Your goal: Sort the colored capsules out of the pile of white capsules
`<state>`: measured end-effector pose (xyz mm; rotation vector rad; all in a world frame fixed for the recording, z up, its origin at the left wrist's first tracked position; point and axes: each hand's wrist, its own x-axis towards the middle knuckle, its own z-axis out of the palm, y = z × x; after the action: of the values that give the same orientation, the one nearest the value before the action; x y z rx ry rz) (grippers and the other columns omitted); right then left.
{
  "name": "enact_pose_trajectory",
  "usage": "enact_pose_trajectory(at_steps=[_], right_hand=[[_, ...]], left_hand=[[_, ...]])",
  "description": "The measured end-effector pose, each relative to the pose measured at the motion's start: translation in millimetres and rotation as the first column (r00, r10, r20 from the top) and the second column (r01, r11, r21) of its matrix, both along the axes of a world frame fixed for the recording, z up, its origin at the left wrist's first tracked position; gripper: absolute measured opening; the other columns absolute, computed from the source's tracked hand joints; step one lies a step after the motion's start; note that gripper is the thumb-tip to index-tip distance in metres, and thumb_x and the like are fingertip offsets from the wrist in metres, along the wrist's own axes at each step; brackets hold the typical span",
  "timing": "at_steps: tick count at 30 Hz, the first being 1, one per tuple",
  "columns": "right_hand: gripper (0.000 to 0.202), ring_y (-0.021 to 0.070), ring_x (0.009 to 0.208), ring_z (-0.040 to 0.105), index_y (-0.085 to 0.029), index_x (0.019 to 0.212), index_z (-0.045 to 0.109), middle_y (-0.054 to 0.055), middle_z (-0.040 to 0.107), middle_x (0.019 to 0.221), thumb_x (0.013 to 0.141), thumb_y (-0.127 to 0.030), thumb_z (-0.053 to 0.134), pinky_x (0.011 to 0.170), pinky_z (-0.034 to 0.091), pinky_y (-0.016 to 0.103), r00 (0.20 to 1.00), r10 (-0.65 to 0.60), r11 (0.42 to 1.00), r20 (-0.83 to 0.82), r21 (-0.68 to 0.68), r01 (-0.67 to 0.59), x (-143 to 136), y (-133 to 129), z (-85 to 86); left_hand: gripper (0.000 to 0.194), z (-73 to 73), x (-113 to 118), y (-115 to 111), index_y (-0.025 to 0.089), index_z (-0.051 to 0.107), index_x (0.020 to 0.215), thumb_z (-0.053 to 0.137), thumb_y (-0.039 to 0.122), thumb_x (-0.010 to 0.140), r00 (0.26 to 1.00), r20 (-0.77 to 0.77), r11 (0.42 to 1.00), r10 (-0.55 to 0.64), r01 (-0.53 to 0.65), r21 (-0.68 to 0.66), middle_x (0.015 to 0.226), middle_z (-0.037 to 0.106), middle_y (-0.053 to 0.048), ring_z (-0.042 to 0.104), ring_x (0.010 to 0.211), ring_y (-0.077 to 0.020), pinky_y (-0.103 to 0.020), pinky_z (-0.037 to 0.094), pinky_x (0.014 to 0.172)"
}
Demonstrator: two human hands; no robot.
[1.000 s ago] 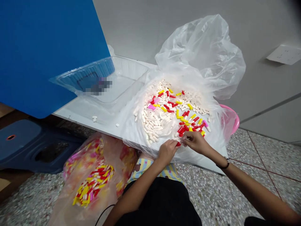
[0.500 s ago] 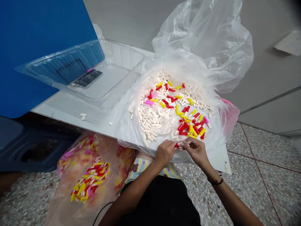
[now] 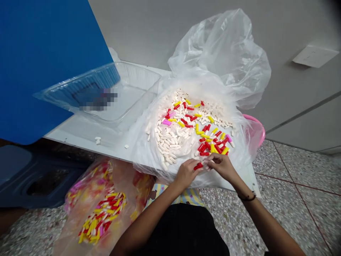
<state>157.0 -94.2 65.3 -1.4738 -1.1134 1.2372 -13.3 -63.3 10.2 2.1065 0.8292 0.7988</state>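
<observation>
My left hand (image 3: 187, 173) is closed on a small red cap-like piece (image 3: 198, 166) at the table's front edge. Close beside it, the thumb and fingers of my right hand (image 3: 222, 166) are pinched together; what they hold, if anything, is too small to make out. Just beyond my hands lies a cluster of red, yellow and pink pieces (image 3: 213, 141), some with white ends. Behind and left of it, many small white tube-shaped pieces (image 3: 170, 140) are heaped on a spread clear plastic bag (image 3: 144, 149), with coloured ones scattered over them.
A clear plastic tray (image 3: 138, 81) stands left on the white table (image 3: 80, 133). Below the table, a bag (image 3: 77, 220) holds more coloured pieces. A dark blue stool (image 3: 18, 177) is at lower left; a pink-rimmed container (image 3: 262, 133) sits behind the table's right side.
The view has shifted slightly. More of the red piece now shows in my left fingers, and the white part earlier visible between my hands is harder to see. Both hands stay close together.
</observation>
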Motion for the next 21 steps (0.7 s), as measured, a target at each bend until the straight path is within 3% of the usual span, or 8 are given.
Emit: enact_pose_trajectory(at_steps=[3,6,9,12,17,21], right_hand=[[0.034,0.0153,0.050,0.062,-0.018,0.070,0.065,0.002,0.066,0.058,0.057,-0.046,0.079,0.052,0.057,0.029,0.990,-0.134,0.988,0.034,0.078,0.131,27.7,19.5,19.3],[0.034,0.0146,0.055,0.063,-0.016,0.074,0.065,0.003,0.068,0.066,0.056,-0.042,0.079,0.055,0.057,0.028,0.963,-0.268,0.954,0.036,0.148,0.260,56.2,39.5,33.2],[0.030,0.0136,0.059,0.063,-0.016,0.078,0.065,0.003,0.067,0.068,0.057,-0.033,0.077,0.057,0.055,0.025,0.949,-0.315,0.944,0.004,0.104,0.313,75.4,54.0,34.8],[0.025,0.0147,0.063,0.065,-0.016,0.083,0.065,0.004,0.068,0.070,0.060,-0.025,0.072,0.059,0.055,0.025,0.956,-0.293,0.956,0.000,0.006,0.293,83.1,60.0,29.9],[0.028,0.0220,0.081,0.069,-0.017,0.089,0.063,0.008,0.071,0.080,0.061,-0.018,0.067,0.068,0.057,0.031,0.963,-0.268,0.963,-0.037,0.010,0.269,88.5,60.1,24.8],[0.025,0.0256,0.092,0.067,-0.016,0.085,0.063,0.008,0.071,0.081,0.061,-0.020,0.068,0.075,0.057,0.034,0.945,-0.317,0.945,-0.077,0.052,0.321,91.2,64.1,22.6]], left_hand=[[0.028,22.9,3.5,32.9,0.018,0.055,0.114,0.052,0.024,0.086,0.997,0.046,0.998,0.060,-0.061,0.013,0.100,0.059,-0.005,0.056,0.076,-0.0123,-0.026,0.047,0.076],[0.028,42.6,9.4,82.1,0.017,0.057,0.111,0.044,0.013,0.087,0.969,-0.049,0.953,0.242,-0.228,0.199,0.107,0.057,-0.007,0.052,0.099,-0.0182,-0.032,0.043,0.090],[0.030,48.6,21.7,126.8,0.016,0.060,0.106,0.043,0.006,0.083,0.909,-0.300,0.923,0.290,-0.183,0.340,0.111,0.056,-0.009,0.046,0.107,-0.0222,-0.035,0.039,0.094],[0.025,45.5,35.9,151.5,0.013,0.063,0.092,0.044,0.002,0.080,0.825,-0.480,0.929,0.300,-0.137,0.344,0.103,0.059,-0.011,0.047,0.104,-0.0242,-0.036,0.040,0.089],[0.020,48.4,39.5,150.4,0.012,0.060,0.092,0.042,0.009,0.086,0.789,-0.472,0.902,0.392,-0.231,0.364,0.097,0.060,-0.012,0.050,0.098,-0.0230,-0.034,0.041,0.083],[0.022,57.8,28.0,113.8,0.013,0.058,0.091,0.041,0.027,0.091,0.873,-0.328,0.920,0.362,-0.277,0.279,0.092,0.061,-0.009,0.054,0.087,-0.0201,-0.030,0.041,0.076]])
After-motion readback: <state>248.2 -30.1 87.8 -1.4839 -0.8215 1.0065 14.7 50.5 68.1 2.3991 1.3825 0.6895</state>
